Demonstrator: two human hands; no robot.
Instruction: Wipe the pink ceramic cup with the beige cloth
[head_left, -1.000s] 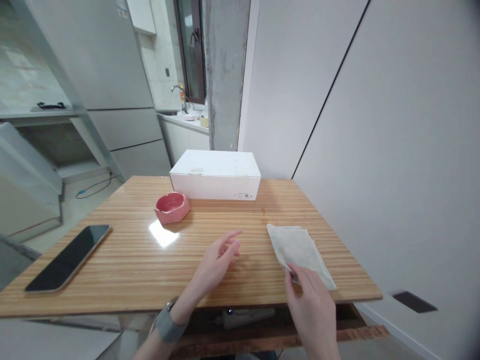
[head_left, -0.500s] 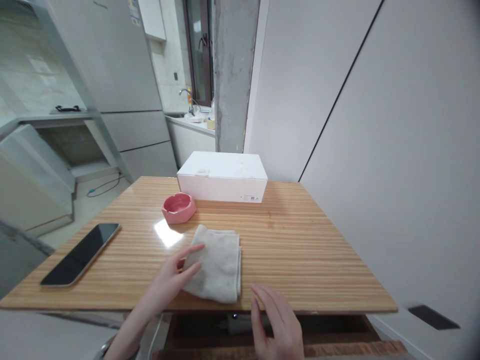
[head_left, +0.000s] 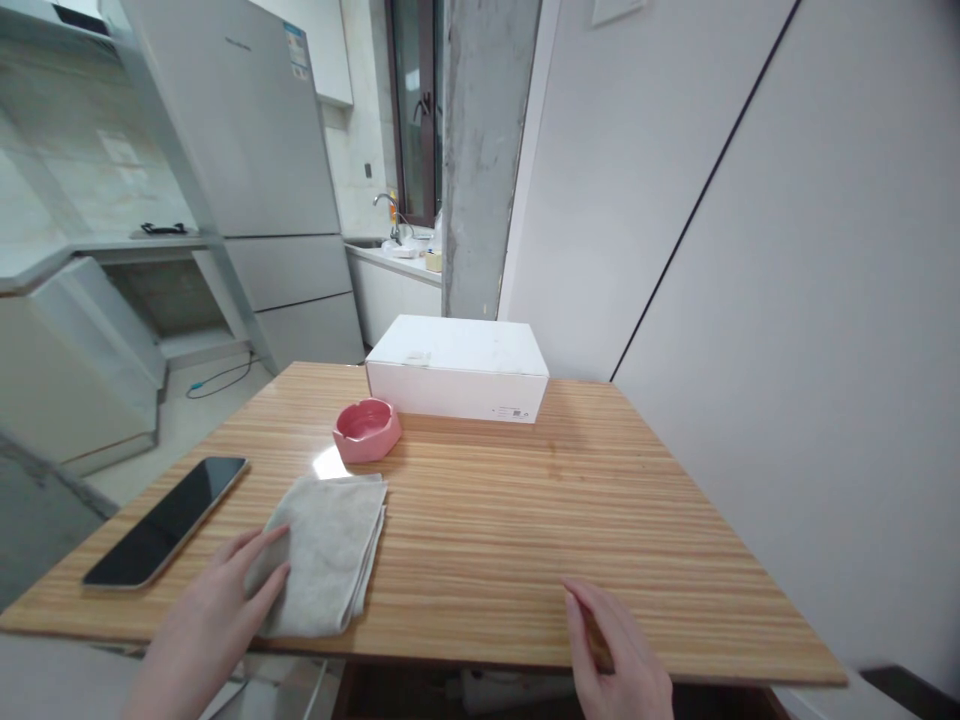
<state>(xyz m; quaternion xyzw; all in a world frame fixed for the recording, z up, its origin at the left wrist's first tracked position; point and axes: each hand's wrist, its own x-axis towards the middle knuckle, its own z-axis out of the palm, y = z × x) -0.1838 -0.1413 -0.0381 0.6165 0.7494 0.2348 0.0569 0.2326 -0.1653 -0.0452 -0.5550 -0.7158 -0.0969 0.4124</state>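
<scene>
A grey folded cloth (head_left: 330, 560) lies flat on the wooden table, left of the middle near the front edge. My left hand (head_left: 225, 600) is at its left side, with the index finger and thumb on top of the fabric and a little apart. The hand has hold of the cloth by this side; the other fingers are partly hidden. My right hand (head_left: 622, 655) is at the table's front edge, well to the right of the cloth. Its thumb and fingers come together at the tips, and I see nothing between them.
A pink ashtray (head_left: 367, 430) sits behind the cloth, in front of a white box (head_left: 459, 385). A black phone (head_left: 166, 525) lies on the table (head_left: 480, 540) at the left. Below the front edge is an open drawer (head_left: 420, 692); a wall rises on the right.
The cloth has slid left across the table together with my left hand. My right hand has moved right, its fingertips closer together. The whole view has shifted slightly.
</scene>
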